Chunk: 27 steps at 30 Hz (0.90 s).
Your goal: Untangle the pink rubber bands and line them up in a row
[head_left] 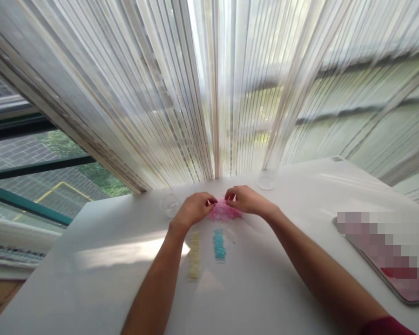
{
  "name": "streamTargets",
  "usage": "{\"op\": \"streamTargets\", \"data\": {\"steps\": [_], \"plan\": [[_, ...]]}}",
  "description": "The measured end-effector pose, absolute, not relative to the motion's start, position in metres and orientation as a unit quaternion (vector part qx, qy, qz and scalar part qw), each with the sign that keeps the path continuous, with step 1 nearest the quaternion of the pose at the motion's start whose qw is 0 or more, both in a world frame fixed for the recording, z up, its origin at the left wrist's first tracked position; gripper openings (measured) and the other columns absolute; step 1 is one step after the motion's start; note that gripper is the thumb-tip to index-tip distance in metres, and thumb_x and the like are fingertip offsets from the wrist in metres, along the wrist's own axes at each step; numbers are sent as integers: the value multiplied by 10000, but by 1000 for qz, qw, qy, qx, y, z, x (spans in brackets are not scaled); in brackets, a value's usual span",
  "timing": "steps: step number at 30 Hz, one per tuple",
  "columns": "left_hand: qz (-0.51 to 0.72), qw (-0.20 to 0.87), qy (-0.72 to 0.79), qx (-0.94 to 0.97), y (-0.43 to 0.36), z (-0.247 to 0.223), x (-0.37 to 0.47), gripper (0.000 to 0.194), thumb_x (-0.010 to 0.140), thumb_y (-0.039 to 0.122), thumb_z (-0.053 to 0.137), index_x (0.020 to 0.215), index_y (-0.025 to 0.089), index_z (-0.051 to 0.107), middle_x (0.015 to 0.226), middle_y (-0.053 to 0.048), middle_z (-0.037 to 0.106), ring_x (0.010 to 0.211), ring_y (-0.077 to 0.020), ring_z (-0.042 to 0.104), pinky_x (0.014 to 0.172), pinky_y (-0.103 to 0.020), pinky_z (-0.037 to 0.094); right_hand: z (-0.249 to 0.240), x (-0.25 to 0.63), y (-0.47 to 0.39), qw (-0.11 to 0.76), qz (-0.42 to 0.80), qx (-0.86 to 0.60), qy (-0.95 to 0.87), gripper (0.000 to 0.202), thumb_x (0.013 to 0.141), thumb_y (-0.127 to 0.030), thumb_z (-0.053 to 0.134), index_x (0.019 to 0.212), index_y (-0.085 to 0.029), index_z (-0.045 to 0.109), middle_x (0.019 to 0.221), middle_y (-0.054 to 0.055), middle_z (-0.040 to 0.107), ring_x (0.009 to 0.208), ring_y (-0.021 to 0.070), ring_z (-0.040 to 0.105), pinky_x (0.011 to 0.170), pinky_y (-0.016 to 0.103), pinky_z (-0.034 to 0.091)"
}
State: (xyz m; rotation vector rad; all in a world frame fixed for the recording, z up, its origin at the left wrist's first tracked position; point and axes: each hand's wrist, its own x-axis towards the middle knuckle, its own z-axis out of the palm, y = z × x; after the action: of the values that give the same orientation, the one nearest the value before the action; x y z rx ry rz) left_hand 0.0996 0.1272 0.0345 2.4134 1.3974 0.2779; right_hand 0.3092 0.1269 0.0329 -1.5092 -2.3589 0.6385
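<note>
A loose pile of small pink pieces (225, 212) lies near the far side of the white table. My left hand (198, 207) is at its left edge, thumb and fingertips pinched together; anything between them is too small to make out. At the pile's upper right, my right hand (240, 200) has its fingers curled towards the thumb, and what they hold, if anything, cannot be seen. Nearer to me, a column of small blue pieces (219, 245) lies to the right of a longer column of pale yellow pieces (194, 257).
One clear round container (170, 204) stands left of my left hand, another (266, 182) beyond my right hand. A flat device (377, 274), partly pixelated, lies at the table's right. Striped curtains (216, 93) hang along the far edge of the table (91, 298).
</note>
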Motion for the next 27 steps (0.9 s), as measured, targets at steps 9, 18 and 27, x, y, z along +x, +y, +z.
{"op": "streamTargets", "data": {"steps": [9, 18, 27], "plan": [[149, 208, 484, 837, 130, 35, 95, 181, 869, 245, 628, 962, 209, 779, 966, -35, 786, 854, -185, 705, 817, -289, 544, 42, 348, 135, 123, 269, -525, -798, 236, 857, -269, 624, 1020, -179, 770, 979, 69, 764, 855, 195, 688, 724, 259, 489], [141, 214, 488, 834, 134, 26, 96, 206, 871, 234, 614, 994, 213, 778, 993, -33, 791, 861, -184, 716, 831, -285, 550, 44, 359, 137, 70, 295, -566, -767, 251, 850, -283, 626, 1036, -203, 775, 1008, 51, 772, 842, 195, 684, 673, 256, 480], [143, 216, 498, 827, 134, 27, 92, 209, 880, 245, 598, 987, 217, 775, 983, -27, 789, 864, -184, 712, 841, -292, 540, 40, 377, 141, 39, 296, -576, -761, 270, 851, -252, 614, 1051, -185, 782, 1011, 70, 776, 889, 215, 690, 717, 278, 495]]}}
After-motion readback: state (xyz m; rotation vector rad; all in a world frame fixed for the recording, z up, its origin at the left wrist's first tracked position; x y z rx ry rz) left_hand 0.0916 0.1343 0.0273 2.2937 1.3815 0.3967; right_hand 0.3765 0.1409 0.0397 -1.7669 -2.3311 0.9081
